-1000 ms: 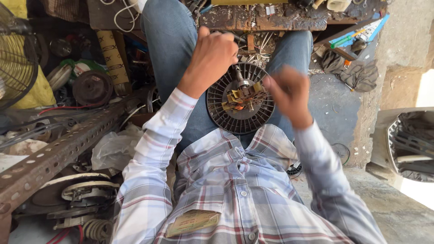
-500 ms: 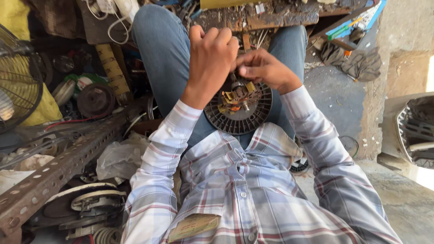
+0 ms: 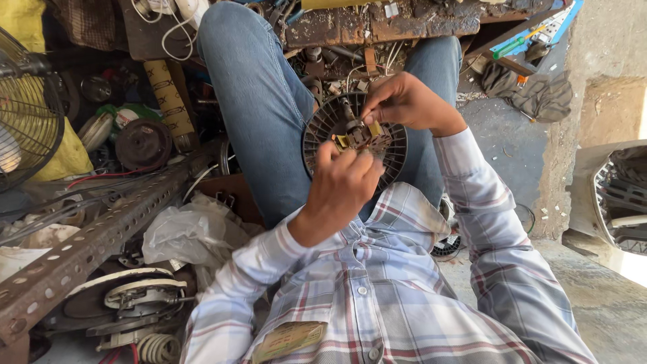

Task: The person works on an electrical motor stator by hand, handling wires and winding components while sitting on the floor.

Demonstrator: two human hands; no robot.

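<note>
Resting on the person's lap between both hands is a round black fan motor point(image 3: 322, 138), ribbed housing facing up, w/ a brass-and-copper centre assembly point(image 3: 360, 135) at its hub. Left hand point(image 3: 342, 183) sits at the near edge of the disc, fingers curled in toward the hub; can't tell if it actually pinches anything, since the back of the hand covers the fingertips. Right hand point(image 3: 404, 101) comes in from the far-right side, fingers bunched and pinched on a small part at the hub's top edge; what that part is stays too small to make out. A short dark shaft point(image 3: 346, 109) pokes up-left from the hub, just left of the right hand's fingertips.

Key relation: hub lies directly between the hands, just ahead of the left, just below the right; disc lies flat, axis pointing up at the camera. Right hand is nearer the hub.

Outward: jeans point(image 3: 256, 101) under the disc, plaid shirt point(image 3: 377, 296) below the hands. Left of the left hand: crumpled plastic bag point(image 3: 185, 232), perforated metal angle bar point(image 3: 87, 246), wire fan guard point(image 3: 27, 108). Beyond the right hand: rusty work board point(image 3: 377, 23), grey rag point(image 3: 536, 91). Near half of the disc is hidden by the left hand.
</note>
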